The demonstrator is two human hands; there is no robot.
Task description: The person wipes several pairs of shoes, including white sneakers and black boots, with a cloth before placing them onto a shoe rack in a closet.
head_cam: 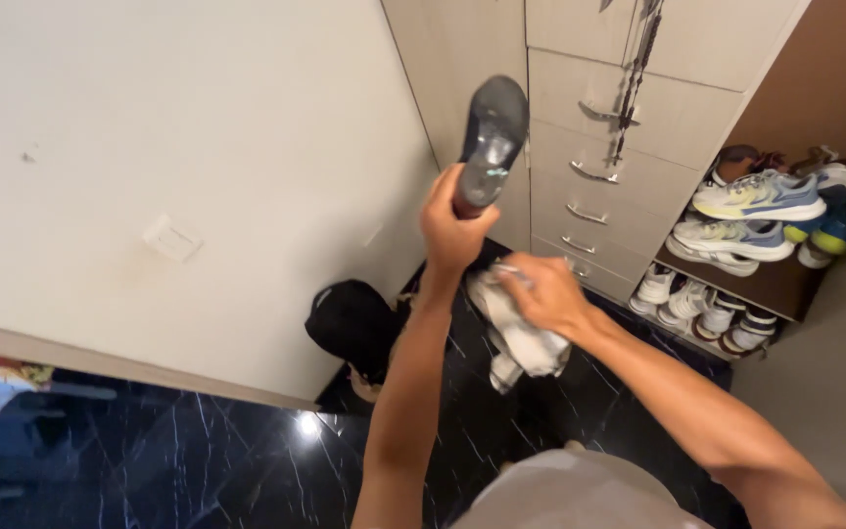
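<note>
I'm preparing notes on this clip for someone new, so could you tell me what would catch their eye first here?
First is the dark shoe held up, sole toward the camera, in the left hand at the centre. Just below it, the right hand grips a crumpled pale cloth over the glossy black marble floor. To the right, rows of sneakers fill open shelves beside a beige chest of drawers.

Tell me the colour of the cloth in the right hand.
Pale grey-white cloth, clearest in the head view.
</note>
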